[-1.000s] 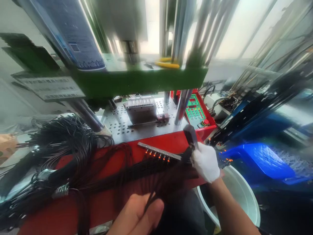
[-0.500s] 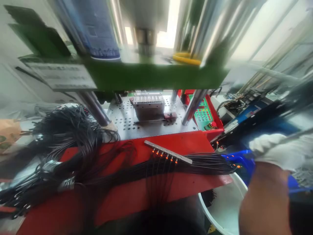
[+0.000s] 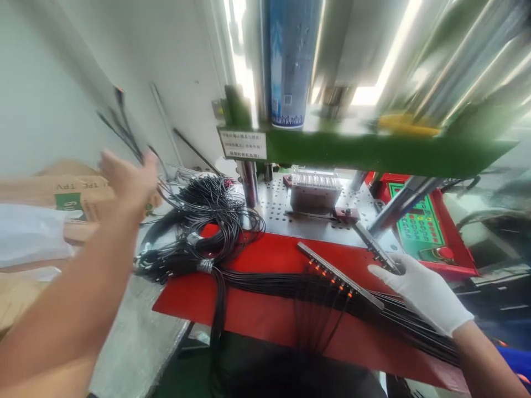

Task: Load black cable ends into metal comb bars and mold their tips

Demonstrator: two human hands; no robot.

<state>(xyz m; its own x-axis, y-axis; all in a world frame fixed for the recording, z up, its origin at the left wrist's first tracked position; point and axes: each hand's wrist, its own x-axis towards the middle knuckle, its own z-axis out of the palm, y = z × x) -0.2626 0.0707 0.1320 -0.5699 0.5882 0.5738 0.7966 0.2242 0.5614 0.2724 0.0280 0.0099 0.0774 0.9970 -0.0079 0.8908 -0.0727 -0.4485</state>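
Observation:
My bare left hand (image 3: pixel 128 179) is raised at the left, with a few thin black cables (image 3: pixel 124 130) sticking up from it; motion blur hides the fingers. My right hand (image 3: pixel 418 290), in a white glove, grips the near end of a slim metal bar (image 3: pixel 375 247) above the red table (image 3: pixel 265 260). A second metal bar (image 3: pixel 338 275) with orange-tipped cable ends lies on the red surface just left of that hand. Black cables (image 3: pixel 269 284) fan out from under it.
A big tangle of black cables (image 3: pixel 199 221) is heaped at the table's left. Behind stand a perforated steel plate with a mould block (image 3: pixel 315 190), the press's green crossbeam (image 3: pixel 373 152), steel columns and a red control panel (image 3: pixel 418 226). Cardboard boxes (image 3: pixel 70 193) sit at far left.
The view has swung left. My left hand rose to the left with a few cables. My right hand came back from the blue bin and now grips a metal bar.

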